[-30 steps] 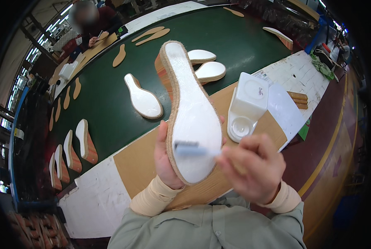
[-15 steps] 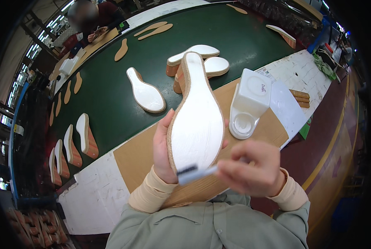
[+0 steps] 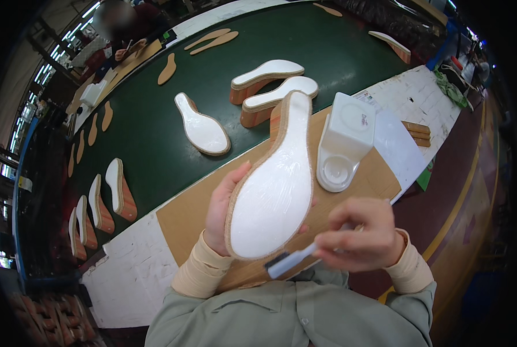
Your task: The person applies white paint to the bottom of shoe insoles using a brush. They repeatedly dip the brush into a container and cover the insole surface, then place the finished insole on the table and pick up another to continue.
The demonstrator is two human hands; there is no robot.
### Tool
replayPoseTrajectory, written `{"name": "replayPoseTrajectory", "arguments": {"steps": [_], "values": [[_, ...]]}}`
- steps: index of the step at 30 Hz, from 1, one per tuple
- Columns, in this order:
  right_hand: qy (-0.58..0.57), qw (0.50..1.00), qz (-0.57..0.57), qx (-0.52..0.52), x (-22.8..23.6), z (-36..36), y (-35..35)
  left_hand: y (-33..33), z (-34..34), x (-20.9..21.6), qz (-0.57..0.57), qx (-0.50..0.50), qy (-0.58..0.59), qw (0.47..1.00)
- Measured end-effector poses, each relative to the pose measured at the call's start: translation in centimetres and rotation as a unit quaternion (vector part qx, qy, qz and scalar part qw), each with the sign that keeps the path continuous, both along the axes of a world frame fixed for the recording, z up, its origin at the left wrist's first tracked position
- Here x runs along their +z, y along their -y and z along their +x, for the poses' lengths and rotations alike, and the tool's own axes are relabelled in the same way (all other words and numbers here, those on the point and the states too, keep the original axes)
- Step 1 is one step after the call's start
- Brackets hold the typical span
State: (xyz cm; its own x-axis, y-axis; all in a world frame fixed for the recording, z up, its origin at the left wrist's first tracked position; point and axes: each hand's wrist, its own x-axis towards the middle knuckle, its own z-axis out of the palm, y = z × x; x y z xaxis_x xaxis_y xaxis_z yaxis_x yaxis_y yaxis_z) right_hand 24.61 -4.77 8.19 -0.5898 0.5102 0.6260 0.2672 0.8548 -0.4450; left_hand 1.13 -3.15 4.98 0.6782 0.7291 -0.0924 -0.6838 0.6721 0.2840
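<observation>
A wedge shoe sole (image 3: 273,191) with a wet-looking white top and a braided rim lies tilted in my left hand (image 3: 219,211). My left fingers wrap round it from below, some of them hidden. Its narrow heel end points away from me. In my right hand (image 3: 362,236), the fingers pinch a small brush (image 3: 292,263) with a pale handle and dark bristles. The brush head is just below the sole's wide near end; I cannot tell whether it touches. Beyond my right hand stands a white plastic dispenser (image 3: 351,127) with a round cup at its near end.
Brown cardboard (image 3: 183,222) lies under my hands. Across the green belt (image 3: 154,139) are several white-topped wedge soles (image 3: 203,130) and flat tan insoles (image 3: 167,69). A co-worker (image 3: 137,29) sits at the far left. A white sheet (image 3: 397,147) lies right of the dispenser.
The sole has come lower and nearer to me, its heel end swinging right. The brush has moved down and right, from over the sole's near end to below its rim.
</observation>
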Motion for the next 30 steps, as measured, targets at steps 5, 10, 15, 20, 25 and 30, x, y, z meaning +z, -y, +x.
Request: {"name": "replayPoseTrajectory", "arguments": {"steps": [5,10,15,20,25,30], "values": [[0.005,0.997,0.043,-0.068,0.3,1.3,-1.9,0.8,-0.3,0.6,-0.132,-0.014,0.029,0.991],[0.019,0.999,-0.033,0.035,0.6,1.4,-0.8,0.8,-0.8,0.5,-0.085,-0.013,-0.023,0.996],[-0.028,0.991,0.042,-0.124,0.7,2.5,-2.4,1.4,-0.4,1.0,0.006,-0.051,-0.182,0.982],[0.084,0.996,0.0,0.022,1.2,2.8,-1.0,1.7,-1.4,0.3,0.036,-0.036,-0.231,0.972],[-0.017,0.997,0.012,-0.08,1.3,3.1,-2.5,2.0,-1.8,0.0,0.039,-0.081,-0.236,0.968],[0.06,0.998,0.002,-0.024,2.0,3.6,-2.0,2.4,-2.5,-1.1,-0.204,0.005,-0.031,0.978]]}}
